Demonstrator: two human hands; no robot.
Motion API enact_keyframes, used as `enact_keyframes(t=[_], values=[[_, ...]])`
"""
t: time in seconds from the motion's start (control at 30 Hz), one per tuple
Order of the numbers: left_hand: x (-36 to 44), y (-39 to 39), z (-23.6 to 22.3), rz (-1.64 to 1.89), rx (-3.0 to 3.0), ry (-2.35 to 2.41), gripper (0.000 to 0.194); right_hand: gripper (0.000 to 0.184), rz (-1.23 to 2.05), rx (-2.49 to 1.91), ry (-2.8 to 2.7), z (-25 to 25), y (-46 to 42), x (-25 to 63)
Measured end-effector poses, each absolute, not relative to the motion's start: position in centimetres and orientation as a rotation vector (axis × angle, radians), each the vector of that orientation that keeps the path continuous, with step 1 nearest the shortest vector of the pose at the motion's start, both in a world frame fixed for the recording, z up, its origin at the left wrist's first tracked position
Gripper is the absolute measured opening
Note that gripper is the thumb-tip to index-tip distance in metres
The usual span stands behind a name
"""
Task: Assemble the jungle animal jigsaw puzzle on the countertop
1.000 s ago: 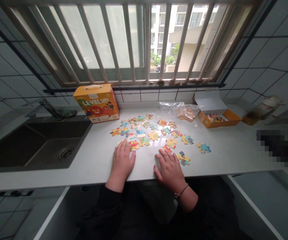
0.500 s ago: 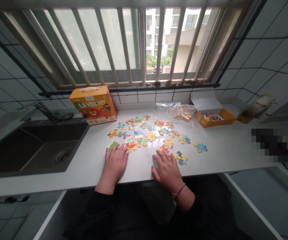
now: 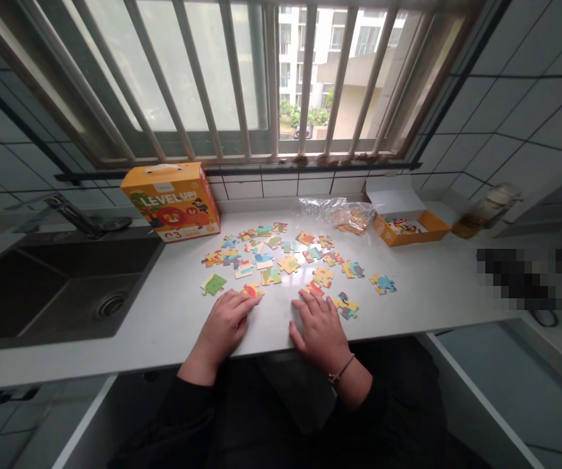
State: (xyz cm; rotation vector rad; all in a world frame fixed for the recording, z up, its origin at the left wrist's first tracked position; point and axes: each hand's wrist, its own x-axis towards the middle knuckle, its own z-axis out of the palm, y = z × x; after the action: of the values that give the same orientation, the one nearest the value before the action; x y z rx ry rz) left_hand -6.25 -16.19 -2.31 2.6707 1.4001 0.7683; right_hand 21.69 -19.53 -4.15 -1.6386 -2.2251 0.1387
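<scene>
The puzzle pieces (image 3: 289, 264) lie scattered, mostly apart, over the middle of the counter (image 3: 158, 312), beyond and between the hands. The left hand (image 3: 224, 327) is palm down, partly open, fingers close together and slightly bent, its index fingertip at a red piece (image 3: 252, 290); it grips nothing, and whether it presses there I cannot tell. The right hand (image 3: 320, 329) rests open, fingers a little spread, fingertips at another reddish piece (image 3: 315, 288), with nothing in its grasp. A yellow piece (image 3: 346, 305) is just beside its little finger.

Half a second ago the left fingertips overlapped a green piece (image 3: 213, 284); that piece now shows whole, and the hand has shifted right to the red one. The right hand has kept its place.

Both wrists cross the counter's front edge. White surface runs between the hands, left to the sink (image 3: 27, 280), and right past a blue piece (image 3: 384, 283). Behind the pieces stand the box (image 3: 173, 205), a plastic bag (image 3: 351, 218) and the tray (image 3: 432, 229).
</scene>
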Motion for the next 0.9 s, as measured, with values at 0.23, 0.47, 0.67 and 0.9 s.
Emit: enact_keyframes(t=[0.23, 0.47, 0.67, 0.9], values=[[-4.7, -16.1, -3.8, 0.909, 2.503, 1.923, 0.031, 0.047, 0.133, -1.613, -2.202, -4.5, -19.5, 21.7], [-4.6, -16.5, -2.7, 0.868, 2.545, 1.659, 0.013, 0.047, 0.142, -1.597, -2.206, -4.8, -19.5, 21.7], [-4.6, -17.2, -2.0, 0.885, 2.557, 1.508, 0.016, 0.047, 0.137, -1.604, -2.208, -4.5, -19.5, 21.8], [-4.4, -16.6, -2.5, 0.853, 2.479, 1.603, 0.013, 0.047, 0.098, -1.624, -2.241, -4.2, -19.6, 21.8]])
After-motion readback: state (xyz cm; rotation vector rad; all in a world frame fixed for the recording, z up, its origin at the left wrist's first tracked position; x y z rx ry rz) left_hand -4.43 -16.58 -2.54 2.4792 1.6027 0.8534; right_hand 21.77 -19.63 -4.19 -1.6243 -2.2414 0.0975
